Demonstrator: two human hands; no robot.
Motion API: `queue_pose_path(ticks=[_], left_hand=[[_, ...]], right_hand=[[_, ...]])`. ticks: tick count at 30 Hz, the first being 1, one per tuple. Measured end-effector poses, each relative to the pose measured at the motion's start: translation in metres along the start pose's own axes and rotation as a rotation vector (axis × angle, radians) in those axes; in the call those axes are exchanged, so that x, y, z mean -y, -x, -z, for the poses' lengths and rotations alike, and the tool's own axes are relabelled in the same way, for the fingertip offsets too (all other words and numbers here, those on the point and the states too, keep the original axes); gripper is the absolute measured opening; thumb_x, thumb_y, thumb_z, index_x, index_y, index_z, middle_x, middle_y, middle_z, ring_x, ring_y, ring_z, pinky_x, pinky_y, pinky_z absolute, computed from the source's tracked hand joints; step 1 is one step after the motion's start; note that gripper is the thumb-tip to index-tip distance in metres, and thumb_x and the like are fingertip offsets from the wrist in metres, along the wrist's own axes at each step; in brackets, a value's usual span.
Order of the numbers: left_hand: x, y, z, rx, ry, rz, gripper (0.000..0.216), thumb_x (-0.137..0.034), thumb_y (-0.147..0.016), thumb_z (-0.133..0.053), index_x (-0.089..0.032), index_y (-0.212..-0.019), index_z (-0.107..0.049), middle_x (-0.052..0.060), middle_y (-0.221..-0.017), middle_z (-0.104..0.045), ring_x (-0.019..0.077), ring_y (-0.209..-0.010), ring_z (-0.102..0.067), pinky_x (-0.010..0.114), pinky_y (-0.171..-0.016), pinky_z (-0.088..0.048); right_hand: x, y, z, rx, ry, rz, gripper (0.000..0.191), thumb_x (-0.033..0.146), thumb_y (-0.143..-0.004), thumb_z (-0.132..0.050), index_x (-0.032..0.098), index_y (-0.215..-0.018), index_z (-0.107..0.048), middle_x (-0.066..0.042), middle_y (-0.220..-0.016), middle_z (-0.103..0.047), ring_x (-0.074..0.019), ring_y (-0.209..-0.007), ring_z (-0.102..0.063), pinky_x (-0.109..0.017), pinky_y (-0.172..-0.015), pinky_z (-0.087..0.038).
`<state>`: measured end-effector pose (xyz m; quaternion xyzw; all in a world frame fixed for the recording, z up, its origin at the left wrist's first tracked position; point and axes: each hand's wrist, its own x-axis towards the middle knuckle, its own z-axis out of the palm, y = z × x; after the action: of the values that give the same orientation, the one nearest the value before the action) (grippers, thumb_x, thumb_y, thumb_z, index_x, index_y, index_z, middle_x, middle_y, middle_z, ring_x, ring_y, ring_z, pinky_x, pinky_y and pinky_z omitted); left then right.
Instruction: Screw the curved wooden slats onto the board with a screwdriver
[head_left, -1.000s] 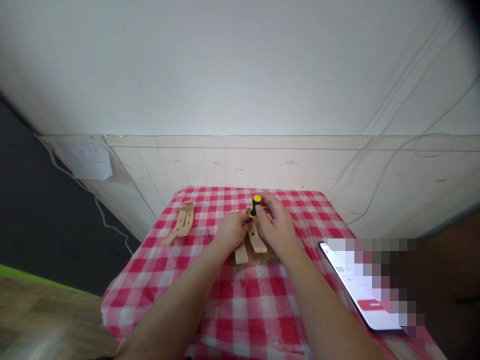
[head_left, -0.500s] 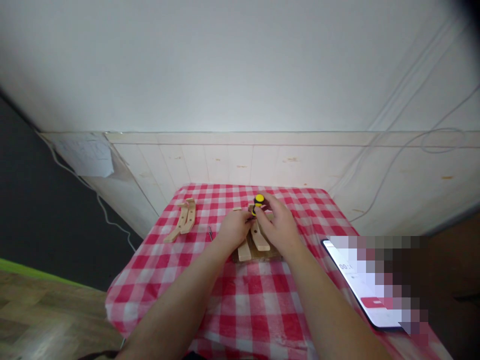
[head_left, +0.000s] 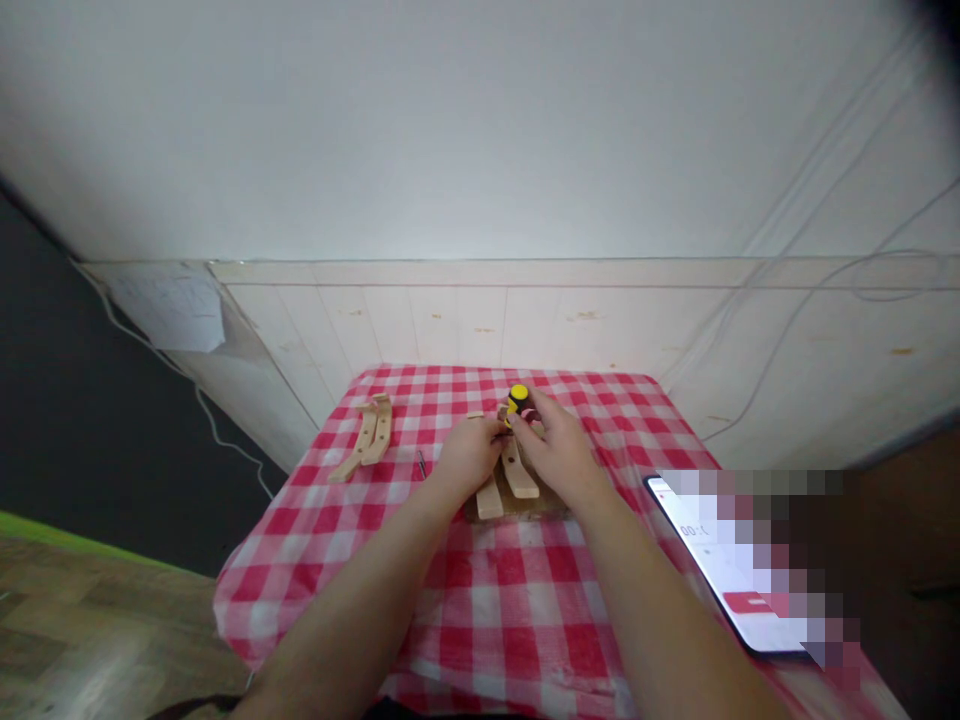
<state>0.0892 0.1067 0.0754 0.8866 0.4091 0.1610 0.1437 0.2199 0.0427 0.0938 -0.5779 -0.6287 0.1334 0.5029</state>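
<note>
My right hand (head_left: 556, 450) is wrapped round a screwdriver with a yellow and black handle (head_left: 517, 401), held upright over curved wooden pieces (head_left: 517, 480) on a small wooden board (head_left: 546, 505). My left hand (head_left: 469, 455) is closed beside it, pinching at the wooden pieces near the screwdriver's tip; what its fingertips grip is hidden. Both hands sit at the middle of a table with a red and white checked cloth (head_left: 487, 600).
Two more curved wooden pieces (head_left: 366, 448) lie at the table's far left. A small dark metal bit (head_left: 421, 463) lies left of my left hand. A phone (head_left: 720, 560) with a lit screen rests at the right edge. A tiled wall stands behind the table.
The view has shifted slightly. My right hand has turned a little on the screwdriver handle; both hands stay in the same spot over the wooden pieces.
</note>
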Motion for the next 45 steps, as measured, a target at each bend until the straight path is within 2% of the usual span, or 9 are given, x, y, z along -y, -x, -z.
queue_pose_path(ticks=[7,12,16,23,29,34,38,41,45], left_hand=[[-0.001,0.001,0.001,-0.004,-0.020,-0.015,0.028,-0.025,-0.087,-0.048,-0.021,-0.103,-0.071,0.006,-0.095,-0.073,0.0203,-0.087,-0.066,0.029,-0.077,-0.049],[-0.002,0.000,0.001,-0.015,-0.043,0.020,0.028,-0.024,-0.086,-0.048,-0.020,-0.101,-0.071,0.007,-0.094,-0.073,0.0212,-0.087,-0.066,0.028,-0.076,-0.049],[-0.002,0.001,0.002,0.000,-0.041,-0.002,0.028,-0.023,-0.086,-0.047,-0.020,-0.100,-0.071,0.007,-0.092,-0.073,0.0208,-0.086,-0.066,0.029,-0.077,-0.050],[-0.004,0.000,0.002,0.006,-0.068,0.055,0.028,-0.024,-0.087,-0.046,-0.017,-0.098,-0.071,0.010,-0.094,-0.072,0.0221,-0.090,-0.066,0.030,-0.081,-0.050],[-0.003,0.001,0.002,0.001,-0.038,0.052,0.027,-0.022,-0.086,-0.047,-0.017,-0.096,-0.071,0.009,-0.096,-0.072,0.0215,-0.090,-0.066,0.029,-0.081,-0.050],[-0.003,0.001,0.002,0.004,-0.030,0.043,0.029,-0.022,-0.086,-0.047,-0.018,-0.103,-0.070,0.009,-0.101,-0.072,0.0215,-0.093,-0.065,0.029,-0.080,-0.049],[-0.003,0.000,0.003,0.006,-0.040,0.029,0.028,-0.021,-0.086,-0.047,-0.018,-0.101,-0.070,0.008,-0.097,-0.072,0.0216,-0.091,-0.066,0.029,-0.079,-0.049],[-0.003,0.000,0.002,0.004,-0.044,0.018,0.029,-0.022,-0.087,-0.045,-0.017,-0.099,-0.071,0.009,-0.095,-0.072,0.0213,-0.088,-0.066,0.029,-0.079,-0.049],[-0.002,0.000,0.001,-0.014,0.003,-0.004,0.028,-0.023,-0.087,-0.047,-0.019,-0.103,-0.071,0.007,-0.095,-0.072,0.0199,-0.087,-0.066,0.028,-0.077,-0.049]], right_hand=[[-0.011,-0.004,-0.008,-0.129,-0.018,-0.096,0.034,0.039,-0.077,-0.065,0.019,-0.104,-0.059,-0.007,-0.094,-0.066,-0.0203,-0.078,-0.062,-0.035,-0.070,-0.049],[0.000,-0.002,-0.001,-0.014,-0.004,-0.001,0.020,0.035,-0.082,-0.058,0.020,-0.096,-0.063,-0.005,-0.095,-0.067,-0.0192,-0.083,-0.061,-0.034,-0.075,-0.048],[0.001,-0.001,0.003,0.059,-0.008,-0.011,0.019,0.027,-0.084,-0.053,0.022,-0.099,-0.064,-0.004,-0.095,-0.067,-0.0176,-0.083,-0.061,-0.034,-0.076,-0.047],[-0.002,-0.004,-0.005,-0.058,-0.003,-0.084,0.022,0.035,-0.075,-0.066,0.019,-0.088,-0.058,-0.003,-0.083,-0.062,-0.0172,-0.073,-0.057,-0.032,-0.067,-0.046],[0.001,0.001,-0.002,0.057,-0.056,-0.047,0.018,0.029,-0.080,-0.058,0.019,-0.095,-0.062,-0.005,-0.089,-0.066,-0.0178,-0.077,-0.060,-0.033,-0.070,-0.048],[-0.005,0.002,-0.001,0.117,-0.130,-0.046,0.028,0.023,-0.081,-0.053,0.023,-0.107,-0.064,-0.003,-0.095,-0.069,-0.0178,-0.083,-0.064,-0.035,-0.074,-0.050],[-0.006,0.000,-0.001,0.067,-0.031,-0.039,0.029,0.028,-0.082,-0.054,0.024,-0.110,-0.062,-0.004,-0.091,-0.067,-0.0185,-0.078,-0.062,-0.035,-0.071,-0.050],[-0.007,-0.003,-0.005,0.017,0.016,0.011,0.018,0.031,-0.083,-0.055,0.021,-0.095,-0.062,-0.005,-0.092,-0.063,-0.0181,-0.079,-0.059,-0.034,-0.072,-0.048],[-0.012,-0.004,-0.010,-0.097,0.056,-0.119,0.022,0.040,-0.079,-0.061,0.019,-0.086,-0.057,-0.003,-0.077,-0.059,-0.0181,-0.067,-0.056,-0.033,-0.063,-0.046]])
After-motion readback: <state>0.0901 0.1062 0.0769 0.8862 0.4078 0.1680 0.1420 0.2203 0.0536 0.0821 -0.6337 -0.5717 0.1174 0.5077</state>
